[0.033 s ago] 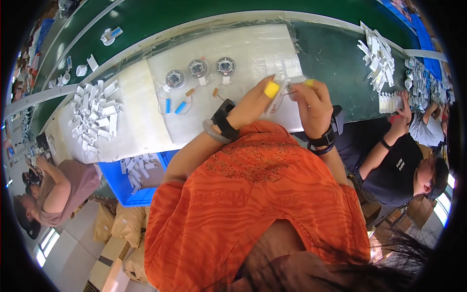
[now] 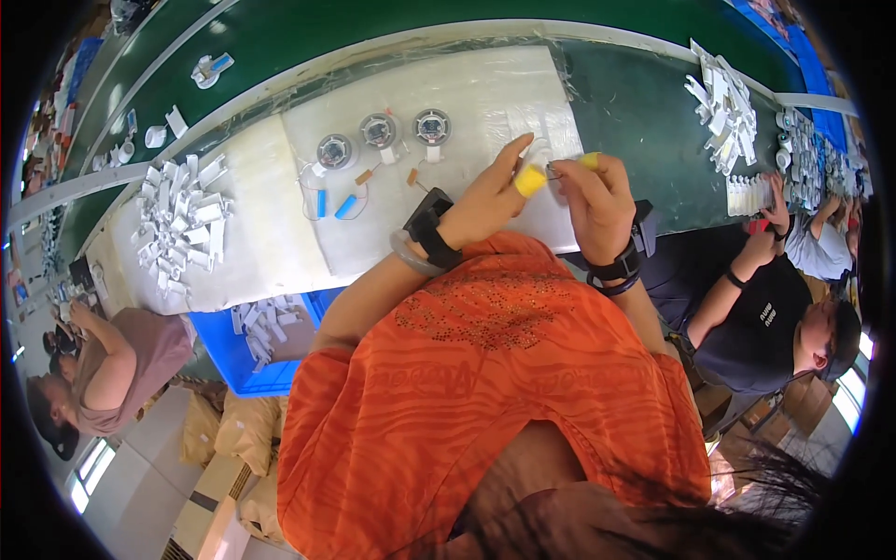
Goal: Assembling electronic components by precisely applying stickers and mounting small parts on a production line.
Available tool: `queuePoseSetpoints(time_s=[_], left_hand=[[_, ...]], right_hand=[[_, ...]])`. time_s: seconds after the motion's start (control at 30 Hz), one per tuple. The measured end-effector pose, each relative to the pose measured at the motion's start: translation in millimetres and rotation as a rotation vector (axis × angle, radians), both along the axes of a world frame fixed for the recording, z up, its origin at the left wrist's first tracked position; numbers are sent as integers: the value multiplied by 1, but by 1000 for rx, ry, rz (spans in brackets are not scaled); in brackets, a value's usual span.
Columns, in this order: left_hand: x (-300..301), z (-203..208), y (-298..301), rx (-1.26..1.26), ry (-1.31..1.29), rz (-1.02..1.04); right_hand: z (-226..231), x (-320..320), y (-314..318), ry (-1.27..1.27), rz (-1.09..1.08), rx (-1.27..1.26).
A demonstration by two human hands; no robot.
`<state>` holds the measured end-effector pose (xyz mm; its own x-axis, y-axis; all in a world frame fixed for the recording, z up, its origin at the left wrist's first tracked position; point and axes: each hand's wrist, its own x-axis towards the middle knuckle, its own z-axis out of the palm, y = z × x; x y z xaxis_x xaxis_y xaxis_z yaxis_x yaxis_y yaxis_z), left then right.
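My left hand is closed round a white plastic part, with a yellow wrap on one finger partly covering it. Against that part, my right hand holds its fingertips pinched together; a thin dark bit, perhaps wire, shows there, too small to name. A yellow wrap is on a right finger too. Left of my hands, three round clear-and-grey units lie in a row on the white sheet. Thin wires lead to blue cylinders and small brown pieces nearer me.
White plastic pieces are heaped at left, above a blue bin of similar pieces. Another white heap lies at right. A co-worker in black sits at right, another person at left. A green belt runs beyond the bench.
My left hand has turned, tilting the white part and bringing its yellow-wrapped finger rightward. My right fingertips have shifted slightly, still at the part. The right co-worker's hand has moved a little.
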<state>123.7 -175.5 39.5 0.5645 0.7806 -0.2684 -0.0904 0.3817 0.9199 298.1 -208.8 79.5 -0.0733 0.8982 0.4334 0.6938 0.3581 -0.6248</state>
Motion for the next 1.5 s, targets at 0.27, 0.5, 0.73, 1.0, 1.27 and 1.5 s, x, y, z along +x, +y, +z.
queuePoseSetpoints(time_s=[0.27, 0.5, 0.73, 1.0, 1.27, 1.5], left_hand=[[-3, 2, 1, -13, -170, -90], [-5, 14, -4, -372, -339, 105], [-9, 18, -7, -161, -249, 9], [-10, 18, -9, -65, -229, -44], [-10, 26, -10, -57, -176, -87], [-10, 26, -11, 40, -123, -88]], right_hand=[[-2, 0, -2, -21, -63, -107], [1, -4, -3, 163, -36, -186], [-5, -2, -7, 49, 83, -14], [-11, -3, -11, 49, 36, 54], [-11, -1, -10, 26, 35, 86], [-12, -2, -9, -20, 15, 118]])
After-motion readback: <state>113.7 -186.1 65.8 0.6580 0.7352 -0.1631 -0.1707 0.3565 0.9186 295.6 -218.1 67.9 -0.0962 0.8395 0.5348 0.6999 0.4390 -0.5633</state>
